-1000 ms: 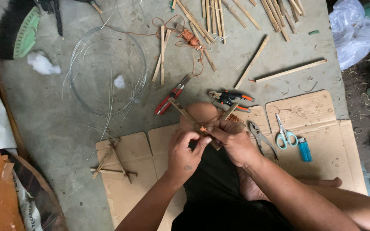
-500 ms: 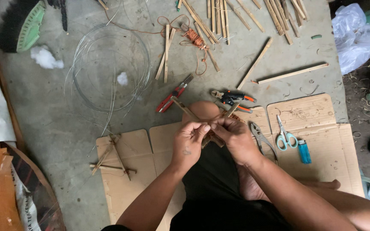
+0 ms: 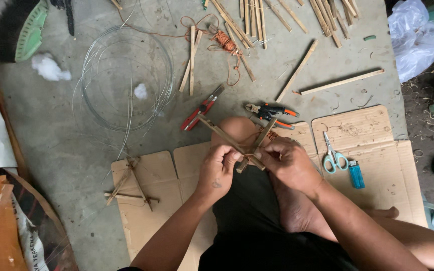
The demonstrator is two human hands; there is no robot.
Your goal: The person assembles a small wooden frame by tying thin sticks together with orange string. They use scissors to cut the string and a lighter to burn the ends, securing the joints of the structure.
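My left hand (image 3: 218, 171) and my right hand (image 3: 286, 161) meet over my knee and both grip a cross of thin bamboo sticks (image 3: 229, 140) at the point where the sticks overlap. One stick runs up-left, another up-right. Thin orange string (image 3: 272, 134) shows at the joint near my right fingers. A coil of the same orange string (image 3: 225, 41) lies on the floor above, among loose sticks.
Red-handled pliers (image 3: 199, 113) and black-and-orange pliers (image 3: 271, 110) lie just beyond my knee. Scissors (image 3: 332, 156) and a blue lighter (image 3: 356, 174) rest on cardboard (image 3: 377, 135) at right. A finished stick frame (image 3: 131, 183) sits left; a wire coil (image 3: 126, 75) lies farther up.
Both hands stay on the stick cross; the fingers have shifted slightly around the joint, and the view has drifted a little.
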